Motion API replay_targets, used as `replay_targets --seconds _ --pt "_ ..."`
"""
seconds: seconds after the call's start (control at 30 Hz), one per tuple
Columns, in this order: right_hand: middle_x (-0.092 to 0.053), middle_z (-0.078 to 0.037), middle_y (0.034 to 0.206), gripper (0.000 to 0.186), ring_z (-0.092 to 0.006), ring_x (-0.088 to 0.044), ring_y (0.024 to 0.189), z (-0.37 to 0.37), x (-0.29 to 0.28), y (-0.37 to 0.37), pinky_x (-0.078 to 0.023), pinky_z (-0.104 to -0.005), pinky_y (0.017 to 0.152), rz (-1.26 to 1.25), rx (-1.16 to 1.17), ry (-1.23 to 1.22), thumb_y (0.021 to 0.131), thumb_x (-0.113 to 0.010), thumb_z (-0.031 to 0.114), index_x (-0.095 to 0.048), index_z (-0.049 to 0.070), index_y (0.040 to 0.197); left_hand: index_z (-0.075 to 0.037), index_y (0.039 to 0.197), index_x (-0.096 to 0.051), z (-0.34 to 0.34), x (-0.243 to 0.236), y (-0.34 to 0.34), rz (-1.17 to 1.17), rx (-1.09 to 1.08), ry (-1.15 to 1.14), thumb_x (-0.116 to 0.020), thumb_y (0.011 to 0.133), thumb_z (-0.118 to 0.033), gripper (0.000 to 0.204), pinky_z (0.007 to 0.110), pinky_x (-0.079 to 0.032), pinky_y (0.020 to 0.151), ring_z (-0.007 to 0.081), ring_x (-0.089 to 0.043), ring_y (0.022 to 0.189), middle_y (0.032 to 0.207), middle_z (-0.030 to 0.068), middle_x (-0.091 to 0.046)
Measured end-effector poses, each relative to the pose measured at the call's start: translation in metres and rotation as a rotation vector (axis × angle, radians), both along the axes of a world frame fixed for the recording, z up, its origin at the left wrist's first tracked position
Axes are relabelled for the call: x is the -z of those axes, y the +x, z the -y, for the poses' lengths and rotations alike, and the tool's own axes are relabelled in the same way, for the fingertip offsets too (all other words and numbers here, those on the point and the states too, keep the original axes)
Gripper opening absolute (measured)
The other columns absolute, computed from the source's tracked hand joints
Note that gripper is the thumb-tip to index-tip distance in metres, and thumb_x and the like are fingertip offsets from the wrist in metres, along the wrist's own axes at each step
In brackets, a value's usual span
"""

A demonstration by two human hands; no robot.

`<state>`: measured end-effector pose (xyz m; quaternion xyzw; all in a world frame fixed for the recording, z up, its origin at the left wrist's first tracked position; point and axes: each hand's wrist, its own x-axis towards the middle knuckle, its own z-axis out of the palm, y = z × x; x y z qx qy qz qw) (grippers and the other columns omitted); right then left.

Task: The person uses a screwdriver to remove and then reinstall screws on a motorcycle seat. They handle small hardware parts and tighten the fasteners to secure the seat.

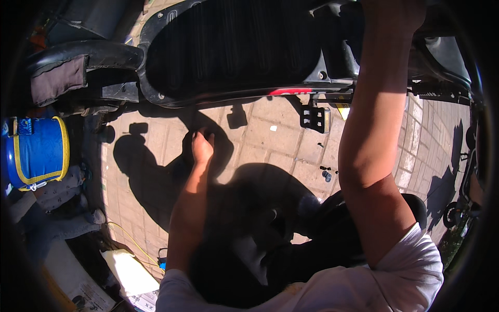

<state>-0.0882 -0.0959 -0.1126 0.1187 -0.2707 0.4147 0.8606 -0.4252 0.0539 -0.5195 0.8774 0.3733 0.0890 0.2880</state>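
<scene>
The black footboard sits above the paving, and work there looks unfinished — small dark pieces lie loose on its near side; what is done I cannot tell. Also nearside, the left hand's fingers are curled together, any contents hidden — the right hand is near its right end, finger state unclear.

I wear a pale, whitish T-shirt across the bottom of the frame, its cloth creased in soft folds, with a small yellowish patch near the lower middle. Its right sleeve, at lower right, is short and loose; the left sleeve, at lower left, shows the same pale cloth. My left forearm, right forearm and left fingers are bare; my trousers look black in shadow
</scene>
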Motion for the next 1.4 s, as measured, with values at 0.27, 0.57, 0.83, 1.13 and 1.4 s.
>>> replay_targets --seconds 0.27,0.57,0.83,1.13,1.4 --pt "-0.061 -0.006 0.105 0.039 -0.0065 -0.038 0.051 -0.016 0.023 -0.010 -0.030 -0.0218 0.049 0.042 0.052 0.034 0.096 -0.055 0.043 -0.059 0.011 0.119 -0.001 0.093 -0.067 -0.045 0.024 -0.020 -0.079 -0.034 0.052 -0.077 0.071 -0.011 0.026 0.046 -0.052 0.077 0.0424 -0.064 0.087 0.088 0.0230 -0.067" --pt "-0.059 -0.007 0.107 0.040 -0.0068 -0.041 0.056 -0.015 0.009 -0.011 -0.032 -0.0213 0.053 -0.025 0.207 -0.036 0.095 -0.057 0.040 -0.056 0.010 0.121 -0.001 0.094 -0.067 -0.060 0.060 -0.023 -0.099 0.034 0.055 -0.070 0.075 -0.012 0.022 0.048 -0.051 0.076 0.0439 -0.062 0.089 0.092 0.0240 -0.066" --pt "-0.061 -0.006 0.101 0.044 -0.0076 -0.039 0.049 -0.004 0.013 -0.016 -0.030 -0.0222 0.049 -0.109 0.238 -0.155 0.093 -0.060 0.045 -0.056 0.007 0.116 0.000 0.095 -0.066 -0.040 0.049 -0.015 -0.230 0.071 0.066 -0.053 0.091 -0.014 0.019 0.049 -0.051 0.078 0.0463 -0.062 0.090 0.094 0.0263 -0.066" --pt "-0.062 -0.006 0.103 0.045 -0.0086 -0.045 0.057 -0.010 0.018 -0.015 -0.033 -0.0247 0.052 -0.015 0.088 0.026 0.093 -0.059 0.045 -0.055 0.007 0.116 -0.001 0.087 -0.060 -0.036 -0.022 -0.013 -0.048 0.095 0.285 -0.060 0.083 -0.005 0.006 0.048 -0.050 0.071 0.0436 -0.062 0.076 0.077 0.0227 -0.062" --pt "-0.059 -0.006 0.107 0.033 -0.0119 -0.051 0.079 -0.003 0.016 -0.015 -0.041 -0.0261 0.061 -0.225 -0.040 0.009 0.096 -0.056 0.029 -0.056 0.005 0.120 0.001 0.102 -0.061 0.043 -0.225 0.021 0.308 -0.148 -1.024 -0.059 0.082 0.013 0.024 0.027 -0.053 0.070 0.0143 -0.062 0.074 0.083 0.0052 -0.061"
